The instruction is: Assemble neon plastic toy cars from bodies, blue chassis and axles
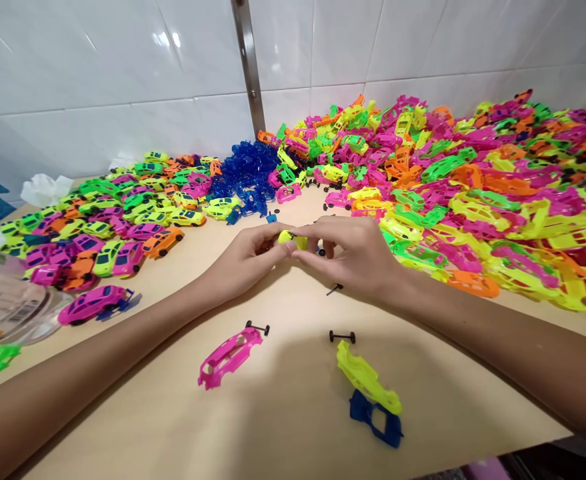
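My left hand and my right hand meet at the middle of the table, both closed on a yellow toy car part. Fingers hide most of it. Just below my right hand lies a small black axle. Nearer the camera, a pink car shell rests beside a black wheel axle. To the right, another wheel axle lies at the end of a yellow shell, whose other end touches a dark blue piece.
Assembled cars crowd the left, near a clear plastic container. Blue pieces are heaped at the back middle. Colourful shells pile up along the right. A tiled wall with a metal strip stands behind.
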{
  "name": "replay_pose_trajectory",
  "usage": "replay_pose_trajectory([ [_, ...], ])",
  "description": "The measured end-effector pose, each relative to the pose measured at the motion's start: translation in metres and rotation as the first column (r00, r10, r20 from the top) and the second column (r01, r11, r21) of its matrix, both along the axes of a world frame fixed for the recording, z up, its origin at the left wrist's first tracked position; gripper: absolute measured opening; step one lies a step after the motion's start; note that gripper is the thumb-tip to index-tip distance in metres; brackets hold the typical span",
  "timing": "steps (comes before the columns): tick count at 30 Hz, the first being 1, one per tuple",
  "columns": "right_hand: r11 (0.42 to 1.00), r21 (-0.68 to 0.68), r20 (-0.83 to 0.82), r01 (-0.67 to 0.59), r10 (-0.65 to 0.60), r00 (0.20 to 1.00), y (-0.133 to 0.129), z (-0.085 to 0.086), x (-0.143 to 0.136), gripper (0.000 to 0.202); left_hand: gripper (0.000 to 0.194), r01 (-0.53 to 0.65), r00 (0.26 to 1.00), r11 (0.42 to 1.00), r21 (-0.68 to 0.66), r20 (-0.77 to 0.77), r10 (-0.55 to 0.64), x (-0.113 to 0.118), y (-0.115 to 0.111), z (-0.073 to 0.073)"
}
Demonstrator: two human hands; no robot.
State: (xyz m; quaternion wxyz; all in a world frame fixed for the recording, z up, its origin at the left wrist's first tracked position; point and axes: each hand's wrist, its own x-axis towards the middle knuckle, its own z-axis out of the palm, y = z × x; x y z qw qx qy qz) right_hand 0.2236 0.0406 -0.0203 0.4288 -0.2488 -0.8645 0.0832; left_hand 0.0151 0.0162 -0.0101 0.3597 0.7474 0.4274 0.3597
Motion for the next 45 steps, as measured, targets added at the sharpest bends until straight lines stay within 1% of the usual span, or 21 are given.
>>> replay_pose_trajectory([
  [2, 0.987, -0.149, -0.093, -0.053, 0.04, 0.995, 0.0, 0.0, -0.002, 0.021, 0.028, -0.005, 0.999, 1.0, 0.018, -0.034, 0.006, 0.0, 0.0, 0.0],
  [4, 0.964, -0.248, -0.163, -0.092, 0.052, 0.985, 0.002, 0.002, -0.003, 0.019, 0.027, -0.002, 0.999, 1.0, 0.013, -0.047, 0.003, 0.0, -0.001, 0.001],
  [6, 0.956, -0.278, -0.196, -0.089, 0.034, 0.98, 0.004, 0.003, -0.003, 0.019, 0.027, 0.004, 0.998, 1.0, -0.001, -0.056, -0.004, 0.001, -0.003, 0.002],
  [8, 0.951, -0.296, -0.207, -0.09, 0.028, 0.978, 0.007, 0.004, -0.002, 0.023, 0.027, 0.011, 0.997, 1.0, -0.003, -0.072, -0.011, 0.001, -0.004, 0.002],
  [9, 0.942, -0.318, -0.212, -0.107, 0.04, 0.976, 0.009, 0.004, -0.002, 0.027, 0.027, 0.014, 0.997, 1.0, 0.003, -0.082, -0.014, 0.001, -0.004, 0.002],
  [13, 0.876, -0.44, -0.233, -0.196, 0.099, 0.967, 0.013, 0.001, -0.001, 0.04, 0.028, 0.014, 0.992, 0.999, 0.033, -0.129, -0.01, 0.001, -0.004, 0.001],
  [18, 0.841, -0.495, -0.238, -0.219, 0.111, 0.965, 0.011, -0.001, -0.001, 0.045, 0.029, 0.006, 0.988, 1.0, 0.03, -0.156, -0.002, 0.001, -0.004, 0.0],
  [21, 0.836, -0.502, -0.222, -0.223, 0.125, 0.967, 0.01, 0.0, -0.001, 0.047, 0.03, 0.002, 0.986, 0.999, 0.032, -0.164, 0.003, 0.002, -0.005, 0.0],
  [25, 0.856, -0.478, -0.211, -0.199, 0.108, 0.972, 0.011, -0.002, -0.001, 0.046, 0.03, 0.005, 0.983, 0.999, 0.051, -0.182, 0.004, 0.002, -0.005, 0.001],
  [29, 0.877, -0.437, -0.214, -0.199, 0.113, 0.97, 0.01, -0.004, -0.002, 0.039, 0.029, -0.002, 0.977, 0.997, 0.078, -0.214, 0.019, 0.002, -0.005, 0.001],
  [33, 0.92, -0.347, -0.216, -0.184, 0.112, 0.97, 0.008, -0.002, -0.003, 0.025, 0.029, 0.005, 0.97, 0.995, 0.103, -0.242, 0.02, 0.003, -0.006, 0.001],
  [36, 0.941, -0.289, -0.205, -0.175, 0.118, 0.972, 0.007, -0.002, -0.002, 0.018, 0.03, 0.01, 0.961, 0.996, 0.094, -0.277, 0.016, 0.003, -0.007, 0.003],
  [41, 0.954, -0.237, -0.239, -0.181, 0.124, 0.963, 0.006, 0.0, -0.002, 0.016, 0.033, 0.034, 0.947, 0.996, 0.083, -0.321, -0.005, 0.002, -0.01, 0.008],
  [45, 0.957, -0.247, -0.233, -0.155, 0.097, 0.968, 0.005, 0.002, -0.003, 0.016, 0.034, 0.053, 0.95, 0.995, 0.087, -0.311, -0.024, 0.001, -0.009, 0.008],
])
